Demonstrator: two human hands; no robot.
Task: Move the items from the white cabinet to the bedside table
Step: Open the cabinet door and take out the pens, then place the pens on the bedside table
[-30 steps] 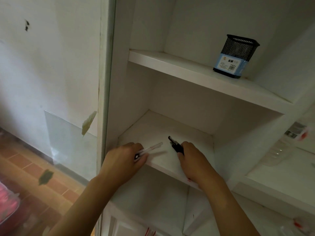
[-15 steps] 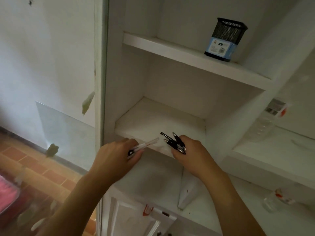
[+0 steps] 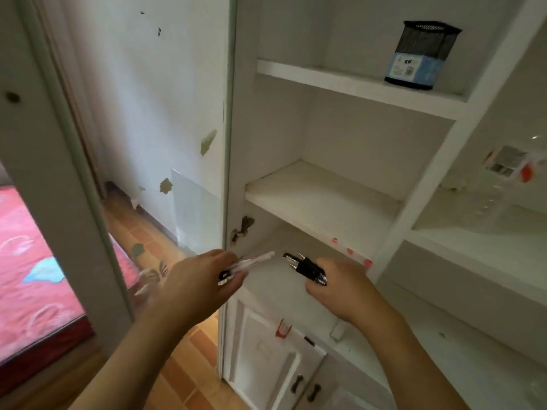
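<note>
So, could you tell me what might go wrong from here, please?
The right hand grips several black pens in a loose fan; one could slip out while being carried. The left hand pinches the clear pens near one end. The mesh pen holder on the upper shelf could be forgotten.

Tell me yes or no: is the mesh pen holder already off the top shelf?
No, the pen holder stands on the top shelf, untouched by either hand.

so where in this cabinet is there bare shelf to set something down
The middle shelf shows bare from the left wall to the divider on the right. The top shelf is bare on its left; the mesh pen holder fills its right end. The right bay is crowded by a clear plastic bottle.
</note>
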